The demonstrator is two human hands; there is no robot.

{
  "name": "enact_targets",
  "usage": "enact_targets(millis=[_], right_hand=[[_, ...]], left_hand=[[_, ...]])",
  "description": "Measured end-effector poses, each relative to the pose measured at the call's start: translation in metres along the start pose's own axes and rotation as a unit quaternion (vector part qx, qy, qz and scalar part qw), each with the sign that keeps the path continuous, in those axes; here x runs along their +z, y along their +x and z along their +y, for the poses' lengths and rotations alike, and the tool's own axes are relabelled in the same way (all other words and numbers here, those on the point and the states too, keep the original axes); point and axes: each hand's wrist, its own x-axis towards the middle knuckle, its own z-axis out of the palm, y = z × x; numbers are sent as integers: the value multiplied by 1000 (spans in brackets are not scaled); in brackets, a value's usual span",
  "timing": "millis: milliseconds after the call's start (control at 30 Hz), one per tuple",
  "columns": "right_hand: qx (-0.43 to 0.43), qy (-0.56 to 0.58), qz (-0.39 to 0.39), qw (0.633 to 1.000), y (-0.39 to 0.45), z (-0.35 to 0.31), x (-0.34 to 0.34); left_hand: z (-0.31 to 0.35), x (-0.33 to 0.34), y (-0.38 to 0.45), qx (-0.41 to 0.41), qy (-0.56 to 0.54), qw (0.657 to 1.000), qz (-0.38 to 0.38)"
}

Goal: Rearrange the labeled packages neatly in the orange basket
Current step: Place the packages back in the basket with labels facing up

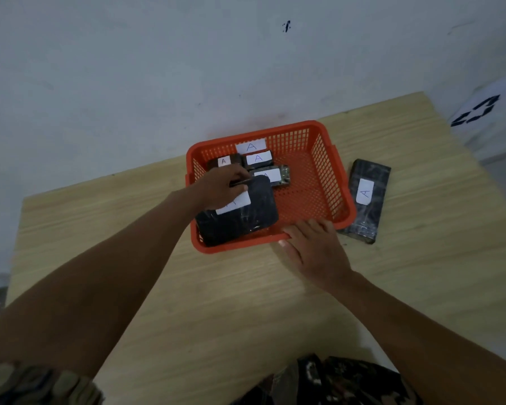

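An orange basket [319,159] stands on the wooden table near the wall. Its back left part holds three small dark packages with white "A" labels: one [223,161], one [258,159] and one [270,176]. A white "A" label [251,146] is fixed to the back wall. My left hand [221,188] grips the top edge of a large dark package [243,217], which lies tilted in the basket's front left. My right hand [316,247] rests flat on the table, fingers against the basket's front rim. Another long dark package [365,200] labelled "A" lies on the table right of the basket.
The table [216,302] abuts a white wall at the back. Its right edge runs close to the outer package. A white sheet with a black mark [476,109] lies beyond the far right corner. Patterned clothing shows at the bottom edge.
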Motion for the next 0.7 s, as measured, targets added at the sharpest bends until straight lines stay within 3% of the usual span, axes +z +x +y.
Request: enact_targets(millis=[200, 500, 700], right_hand=[[7, -30, -19, 999, -1, 0, 3], [-31, -100, -55, 993, 9, 8, -8], [-23, -95, -60, 993, 8, 6, -8]], left_hand=[[-5, 25, 9, 35, -19, 999, -2], [-13, 55, 12, 1, 7, 997, 72], [-16, 62, 13, -15, 35, 996, 75]])
